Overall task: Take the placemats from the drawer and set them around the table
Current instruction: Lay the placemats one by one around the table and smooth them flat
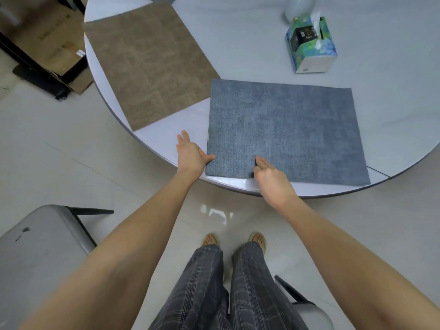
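Note:
A blue-grey placemat lies flat on the round white table, its near edge along the table's rim. A brown placemat lies to its left, turned at an angle. My left hand rests at the blue mat's near left corner, fingers spread and thumb touching the mat's edge. My right hand has its straight fingers pressing down on the mat near its front edge. Neither hand grips anything.
A tissue box stands on the table behind the blue mat, with a pale round object beyond it. A grey chair is at my left, another chair at my right. Cardboard lies on the floor at far left.

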The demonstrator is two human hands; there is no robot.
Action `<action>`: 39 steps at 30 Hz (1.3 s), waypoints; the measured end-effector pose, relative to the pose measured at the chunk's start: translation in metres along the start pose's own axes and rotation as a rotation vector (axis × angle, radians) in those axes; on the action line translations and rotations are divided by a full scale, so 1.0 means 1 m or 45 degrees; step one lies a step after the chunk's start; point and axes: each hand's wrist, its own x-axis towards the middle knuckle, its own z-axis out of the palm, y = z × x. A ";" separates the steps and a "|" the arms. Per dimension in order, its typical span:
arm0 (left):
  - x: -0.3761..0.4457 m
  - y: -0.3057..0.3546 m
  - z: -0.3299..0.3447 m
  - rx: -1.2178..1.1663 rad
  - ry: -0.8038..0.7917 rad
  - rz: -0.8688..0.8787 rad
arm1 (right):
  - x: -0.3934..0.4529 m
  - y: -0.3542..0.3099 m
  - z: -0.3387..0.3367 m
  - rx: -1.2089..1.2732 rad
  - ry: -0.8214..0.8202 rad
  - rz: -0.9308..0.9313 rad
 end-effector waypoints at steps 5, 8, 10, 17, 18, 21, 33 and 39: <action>-0.001 -0.002 0.000 0.015 -0.018 0.020 | -0.003 0.003 0.007 0.041 -0.002 0.004; -0.001 -0.002 0.000 0.022 -0.019 0.016 | -0.003 0.004 0.008 0.046 0.002 0.006; -0.001 -0.002 0.001 0.030 -0.018 0.022 | -0.001 0.005 0.009 0.057 0.013 0.006; -0.002 -0.002 0.003 0.039 0.010 0.020 | -0.004 0.003 0.010 0.068 0.099 0.035; -0.002 -0.002 0.003 0.042 0.014 0.024 | -0.005 0.002 0.012 0.077 0.113 0.037; 0.001 0.000 0.001 0.081 -0.008 0.010 | -0.004 0.003 0.014 0.123 0.152 0.025; -0.046 0.092 0.044 0.410 -0.155 0.588 | -0.043 0.094 0.018 0.739 0.520 0.531; -0.067 0.179 0.118 0.518 -0.410 0.585 | -0.065 0.201 0.015 0.953 0.501 0.977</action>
